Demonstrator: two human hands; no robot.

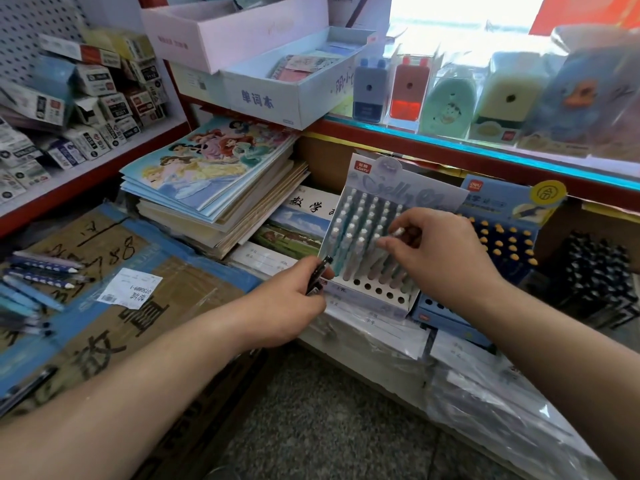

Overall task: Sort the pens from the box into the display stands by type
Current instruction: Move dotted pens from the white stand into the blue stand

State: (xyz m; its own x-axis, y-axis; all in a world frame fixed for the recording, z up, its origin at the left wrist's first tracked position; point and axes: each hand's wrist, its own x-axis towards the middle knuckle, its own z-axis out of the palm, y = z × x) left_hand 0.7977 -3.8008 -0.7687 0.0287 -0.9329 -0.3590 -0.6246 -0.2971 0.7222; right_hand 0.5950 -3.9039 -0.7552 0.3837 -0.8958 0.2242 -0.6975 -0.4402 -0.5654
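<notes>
Beneath the right hand [434, 252] pinching a pale pen [397, 232], a nudge could topple packed pens [360, 216] in the stand [367, 294]; left hand [294, 303] grips a dark pen [320, 273].

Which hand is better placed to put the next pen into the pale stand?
Right hand: it pinches a pale pen over the pale stand; the left hand grips a dark pen beside it.

1. Near stand [374, 299]: pale blue and white, with pastel pens [360, 216].
2. Right stand [498, 202]: dark blue, yellow pen tips [498, 243].
3. Held pen [320, 271]: black.
4. Left box [180, 289]: brown, blue tape [221, 266], black writing.
</notes>
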